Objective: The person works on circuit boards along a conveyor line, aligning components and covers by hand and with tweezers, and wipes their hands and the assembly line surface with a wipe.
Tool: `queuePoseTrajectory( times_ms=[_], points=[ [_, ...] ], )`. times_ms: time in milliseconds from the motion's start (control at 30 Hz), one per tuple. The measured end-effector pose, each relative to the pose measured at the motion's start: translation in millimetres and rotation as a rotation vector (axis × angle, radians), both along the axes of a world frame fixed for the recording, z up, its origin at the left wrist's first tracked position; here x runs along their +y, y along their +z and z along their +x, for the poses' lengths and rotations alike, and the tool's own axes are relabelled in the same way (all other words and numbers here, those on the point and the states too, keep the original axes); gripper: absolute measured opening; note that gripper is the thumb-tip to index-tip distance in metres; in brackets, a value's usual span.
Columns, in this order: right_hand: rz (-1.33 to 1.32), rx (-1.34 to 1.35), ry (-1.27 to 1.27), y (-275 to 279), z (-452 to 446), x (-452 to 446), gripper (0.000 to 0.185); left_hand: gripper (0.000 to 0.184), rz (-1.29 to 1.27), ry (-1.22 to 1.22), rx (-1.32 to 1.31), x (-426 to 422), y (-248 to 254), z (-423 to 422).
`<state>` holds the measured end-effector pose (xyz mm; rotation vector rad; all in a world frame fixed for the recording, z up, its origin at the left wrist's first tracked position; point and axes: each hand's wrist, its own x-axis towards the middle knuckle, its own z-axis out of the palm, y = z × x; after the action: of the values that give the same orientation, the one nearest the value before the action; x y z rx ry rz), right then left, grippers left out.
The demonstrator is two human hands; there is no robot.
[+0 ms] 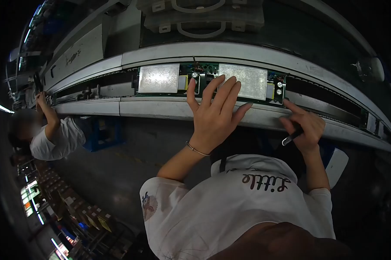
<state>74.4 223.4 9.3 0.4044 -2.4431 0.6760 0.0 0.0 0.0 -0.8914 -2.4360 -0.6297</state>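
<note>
Two green circuit boards with silvery metal plates lie end to end in the conveyor rail. My left hand (pixel 215 106) is palm down with its fingers spread. It reaches over the right board's metal plate (pixel 251 82) and the parts at the right end of the left board, whose own plate (pixel 159 78) is in full view. Nothing shows in that hand. My right hand (pixel 306 128) is curled round a dark pen-like tool (pixel 292 136) with a pale tip pointing down-left. Its index finger reaches to the right board's lower right corner, near the small capacitors (pixel 279 88).
A metal conveyor rail (pixel 156 107) runs across the view. Beyond it are translucent trays with handles (pixel 199 28). Another person (pixel 56 138) stands at the far left, hands at the line. A blue stool (pixel 102 134) is below the rail, with shelving at lower left.
</note>
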Motion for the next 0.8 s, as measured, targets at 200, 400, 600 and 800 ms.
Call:
queuePoseTrajectory(
  times_ms=[200,400,600,800],
  points=[
    [0.087,-0.031,0.018,5,-3,2,0.028,0.042,-0.009,-0.019,0.008,1,1,-1],
    [0.039,-0.058,0.055,22,-23,-25,0.031,0.046,0.016,-0.110,-0.091,2,7,-5],
    [0.161,-0.227,0.051,21,-29,-31,0.040,0.052,-0.032,-0.151,-0.127,4,8,-7],
    [0.104,-0.351,0.063,28,-28,-26,0.043,0.062,-0.156,-0.114,-0.140,8,15,-7]
  ],
)
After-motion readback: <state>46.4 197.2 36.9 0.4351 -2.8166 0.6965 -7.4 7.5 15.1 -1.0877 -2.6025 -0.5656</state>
